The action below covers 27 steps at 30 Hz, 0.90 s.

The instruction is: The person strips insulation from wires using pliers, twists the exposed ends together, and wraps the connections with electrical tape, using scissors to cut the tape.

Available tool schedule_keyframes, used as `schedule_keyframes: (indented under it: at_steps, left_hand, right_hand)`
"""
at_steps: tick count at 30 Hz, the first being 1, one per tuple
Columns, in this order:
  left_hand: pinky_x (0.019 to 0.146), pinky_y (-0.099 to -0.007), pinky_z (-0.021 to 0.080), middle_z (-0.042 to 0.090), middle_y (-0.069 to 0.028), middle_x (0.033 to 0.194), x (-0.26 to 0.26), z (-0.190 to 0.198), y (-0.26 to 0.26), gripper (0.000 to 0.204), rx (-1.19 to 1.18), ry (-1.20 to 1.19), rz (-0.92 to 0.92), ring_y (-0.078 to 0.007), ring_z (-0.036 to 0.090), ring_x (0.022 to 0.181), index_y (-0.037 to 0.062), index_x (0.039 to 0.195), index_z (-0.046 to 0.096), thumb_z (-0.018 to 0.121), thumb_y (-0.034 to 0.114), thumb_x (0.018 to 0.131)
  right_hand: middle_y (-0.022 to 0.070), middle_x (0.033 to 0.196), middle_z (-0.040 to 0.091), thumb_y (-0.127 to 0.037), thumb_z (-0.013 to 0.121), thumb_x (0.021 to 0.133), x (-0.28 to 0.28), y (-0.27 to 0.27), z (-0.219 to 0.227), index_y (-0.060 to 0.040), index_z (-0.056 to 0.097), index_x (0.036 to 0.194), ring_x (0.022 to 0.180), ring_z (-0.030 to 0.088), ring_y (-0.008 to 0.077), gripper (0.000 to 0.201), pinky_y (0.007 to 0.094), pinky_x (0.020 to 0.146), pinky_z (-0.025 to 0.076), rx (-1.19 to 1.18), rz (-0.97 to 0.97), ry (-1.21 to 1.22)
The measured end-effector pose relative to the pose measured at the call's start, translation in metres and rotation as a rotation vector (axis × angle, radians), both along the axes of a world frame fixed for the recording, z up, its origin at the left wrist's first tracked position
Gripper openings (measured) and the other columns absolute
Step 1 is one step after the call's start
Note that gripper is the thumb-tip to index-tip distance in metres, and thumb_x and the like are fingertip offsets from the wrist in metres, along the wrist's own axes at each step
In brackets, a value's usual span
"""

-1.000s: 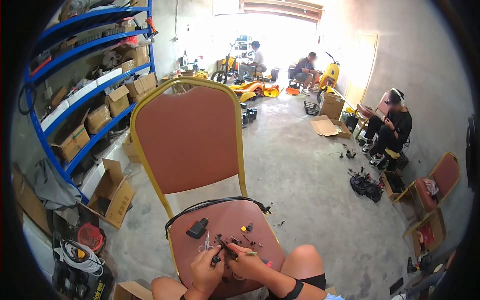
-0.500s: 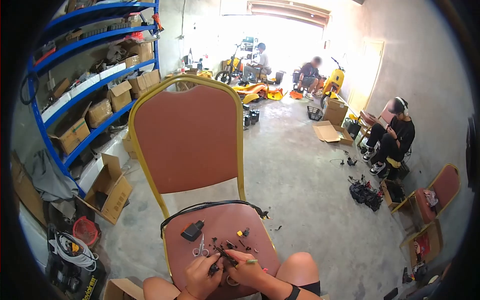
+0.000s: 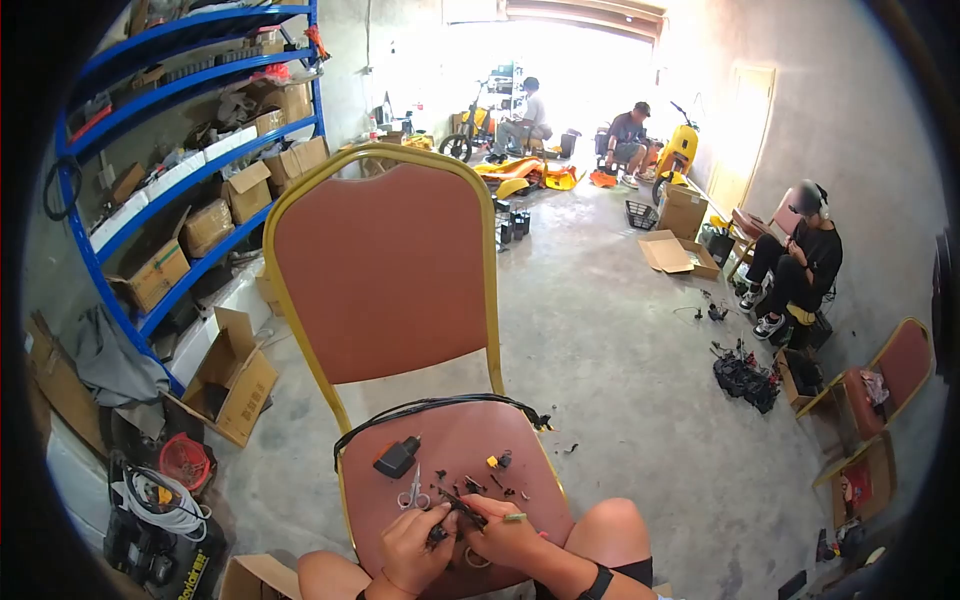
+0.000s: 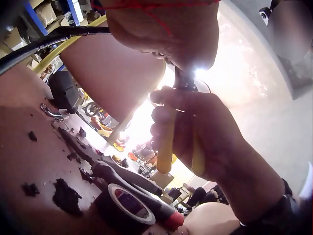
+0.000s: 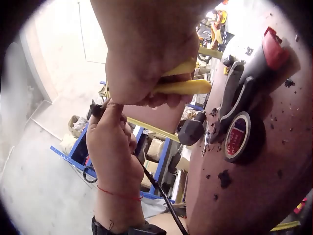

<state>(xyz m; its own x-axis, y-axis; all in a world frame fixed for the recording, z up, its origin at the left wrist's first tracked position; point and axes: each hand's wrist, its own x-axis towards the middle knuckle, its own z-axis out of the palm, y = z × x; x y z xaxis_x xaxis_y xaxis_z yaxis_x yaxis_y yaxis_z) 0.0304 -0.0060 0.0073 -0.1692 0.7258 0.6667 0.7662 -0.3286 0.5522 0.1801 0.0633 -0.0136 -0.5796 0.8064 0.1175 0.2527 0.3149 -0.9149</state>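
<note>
**Over the chair seat, two hands work closely together with a yellow-handled tool**

Above the front of the chair seat (image 3: 465, 435), the right hand (image 3: 502, 540) curls its fingers round a yellow-handled tool (image 5: 183, 88), whose two handles stand slightly apart. Just beside it over the seat, the left hand (image 3: 410, 552) holds a small black piece (image 5: 98, 109) in a narrow pinch. The tool's head points to the left hand; whether it bites on anything, I cannot tell.

On the seat, below the hands, lie a roll of black tape (image 5: 238, 137) and a pair of dark-handled pliers (image 4: 122, 175). Farther back on the seat are small scissors (image 3: 413, 492), a black block with an orange part (image 3: 397, 459), a small yellow connector (image 3: 492, 462) and scattered black scraps (image 4: 67, 197). Across the seat's rear edge, in front of the backrest (image 3: 385, 270), runs a black cable (image 3: 440, 402). Left of the chair, an open cardboard box (image 3: 232, 385) sits on the floor.
</note>
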Motion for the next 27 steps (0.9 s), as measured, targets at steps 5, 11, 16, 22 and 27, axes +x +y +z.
schedule_keyframes:
  at_steps: [5,11,16,22,27]
  left_hand:
    - [0.056,-0.0347,0.051,0.067,-0.0117,0.074,0.0,-0.001,0.0,0.017,0.005,0.01,-0.003,-0.0279,0.066,0.061,0.0041,0.093,0.068,0.078,0.006,0.079]
    - [0.056,-0.0352,0.051,0.067,-0.0125,0.074,0.0,-0.002,0.001,0.017,0.012,-0.01,-0.022,-0.0289,0.065,0.062,0.0036,0.093,0.067,0.078,0.006,0.08]
    - [0.057,-0.0361,0.052,0.067,-0.0138,0.076,0.0,0.003,-0.001,0.017,0.037,-0.019,-0.031,-0.0298,0.066,0.063,0.003,0.094,0.066,0.077,0.006,0.081]
    - [0.055,-0.0346,0.049,0.063,-0.0101,0.074,-0.005,-0.002,0.0,0.019,-0.13,-0.038,0.025,-0.0273,0.062,0.061,0.0052,0.095,0.069,0.079,0.007,0.079]
    - [0.054,-0.0353,0.048,0.062,-0.0102,0.072,-0.004,-0.002,0.005,0.018,-0.081,-0.1,0.011,-0.0275,0.06,0.06,0.0054,0.096,0.07,0.078,0.006,0.08]
  right_hand:
    - [0.0188,0.094,0.069,-0.012,0.066,0.082,0.001,0.0,-0.004,-0.0062,0.062,0.118,0.084,0.068,0.0371,0.036,0.0413,0.072,0.055,-0.003,0.003,-0.022]
    - [0.0181,0.091,0.069,-0.014,0.066,0.083,0.001,0.0,-0.005,-0.0069,0.063,0.117,0.082,0.068,0.0373,0.035,0.0408,0.07,0.055,0.083,-0.013,-0.035]
    - [0.0178,0.089,0.069,-0.016,0.065,0.084,0.003,-0.003,0.001,-0.007,0.065,0.111,0.082,0.067,0.0399,0.029,0.0432,0.071,0.054,0.05,-0.027,-0.001]
    - [0.0179,0.089,0.07,-0.012,0.064,0.083,0.0,0.006,-0.011,-0.007,0.065,0.118,0.08,0.069,0.0372,0.035,0.0431,0.071,0.053,0.026,0.007,-0.016]
    - [0.0182,0.082,0.069,-0.008,0.06,0.084,0.003,0.007,-0.016,-0.0047,0.063,0.123,0.072,0.069,0.026,0.039,0.0372,0.067,0.052,-0.305,0.094,0.02]
